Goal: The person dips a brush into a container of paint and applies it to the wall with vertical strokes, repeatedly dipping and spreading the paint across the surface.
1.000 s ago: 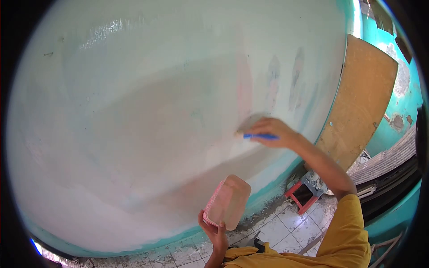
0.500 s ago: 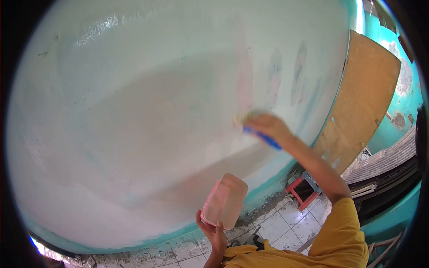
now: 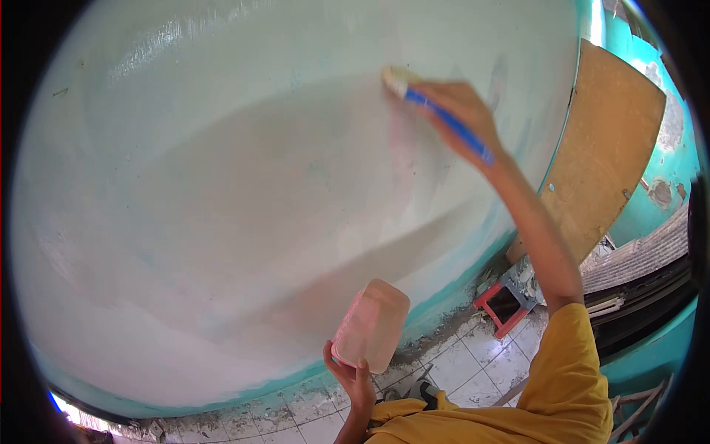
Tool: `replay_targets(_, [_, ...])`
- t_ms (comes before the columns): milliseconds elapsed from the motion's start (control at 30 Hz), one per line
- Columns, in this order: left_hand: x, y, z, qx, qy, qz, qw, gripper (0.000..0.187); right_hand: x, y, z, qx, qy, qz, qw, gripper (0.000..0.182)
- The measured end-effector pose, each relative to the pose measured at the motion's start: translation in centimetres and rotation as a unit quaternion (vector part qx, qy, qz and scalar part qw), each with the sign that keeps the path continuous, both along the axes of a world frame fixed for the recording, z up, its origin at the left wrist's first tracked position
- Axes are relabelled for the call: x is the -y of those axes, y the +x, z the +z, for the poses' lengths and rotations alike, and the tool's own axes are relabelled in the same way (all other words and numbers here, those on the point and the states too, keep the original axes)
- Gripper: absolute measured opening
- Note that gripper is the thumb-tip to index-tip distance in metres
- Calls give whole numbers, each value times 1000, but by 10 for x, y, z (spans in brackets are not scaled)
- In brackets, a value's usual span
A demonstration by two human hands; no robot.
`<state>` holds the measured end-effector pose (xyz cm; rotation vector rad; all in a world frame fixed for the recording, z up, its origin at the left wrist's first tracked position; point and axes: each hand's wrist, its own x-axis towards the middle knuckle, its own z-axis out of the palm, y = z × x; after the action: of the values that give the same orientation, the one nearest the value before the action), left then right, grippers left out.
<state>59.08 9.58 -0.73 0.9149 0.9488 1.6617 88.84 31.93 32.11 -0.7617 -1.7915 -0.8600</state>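
Note:
A paintbrush (image 3: 449,124) with a blue handle is gripped in my right hand (image 3: 462,107). Its pale bristles are right at the wall (image 3: 259,170), over the upper end of a faint pink streak, and the handle slants down to the right. The wall carries whitish paint with patches of older colour showing through. Low in front of me, my left hand (image 3: 356,377) grips a pink plastic container (image 3: 372,325) by its near end, fingers around the side and thumb at the rim. The container is tilted, its inside facing me.
A brown wooden board (image 3: 603,148) leans at the right end of the wall. Below it a small red and grey stool (image 3: 505,306) stands on the tiled floor (image 3: 455,370), which is littered with debris along the wall. Corrugated sheets (image 3: 636,251) are stacked at the far right.
My right hand has moved the paintbrush up along the wall, from about mid-height to the upper part. The left hand and the container have barely shifted.

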Motion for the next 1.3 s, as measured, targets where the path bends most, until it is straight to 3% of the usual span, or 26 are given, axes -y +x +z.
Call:
replay_targets(33, [0,-1,-1,-1,-4,1,1000,110,-7,3,-33,20,-4,4,1000,39])
replay_targets(133, [0,-4,0,5,-1,8,1000,109,4,12,-151,95,-176,8,980,44])
replay_targets(267, [0,-5,2,2,-8,8,1000,109,30,7,-208,112,-382,61,915,32])
replay_targets(367, [-1,-6,-4,-8,14,-9,1000,106,22,6,-140,25,-336,91,937,28])
replay_targets(400, [-1,-5,-3,-10,6,-8,1000,106,9,8,-112,13,-247,125,961,28])
replay_targets(500, [-2,-1,-4,-11,-1,-10,1000,107,2,4,-19,2,-68,78,995,32])
replay_targets(600, [-3,2,-2,-6,-3,-12,1000,107,13,-12,13,-47,3,7,999,34])
replay_targets(700, [-4,2,0,3,-2,-3,1000,108,-4,1,-56,24,-24,-2,999,44])
replay_targets(833, [-6,-2,-5,3,-8,14,1000,110,17,0,-199,75,-225,35,971,38])
replay_targets(867, [-5,-2,-5,3,-9,13,1000,110,24,0,-208,75,-226,34,971,38])
replay_targets(933, [-7,-2,-6,5,-3,16,1000,111,31,2,-220,101,-358,78,925,35])
replay_targets(1033, [-6,-2,-9,-3,6,-1,1000,105,21,4,-154,18,-329,120,936,33])
replay_targets(1067, [-5,-2,-7,-4,5,-2,1000,105,13,2,-122,3,-263,136,955,32])
replay_targets(1167, [-5,1,-4,-1,2,-7,1000,105,9,-2,-31,-2,-84,49,995,30])
replay_targets(1267, [-5,0,-6,-28,1,-3,1000,105,18,-16,4,-72,-34,14,997,31])
replay_targets(1300, [-4,1,-4,-17,-1,-6,1000,105,9,-11,-8,-28,0,21,999,35])
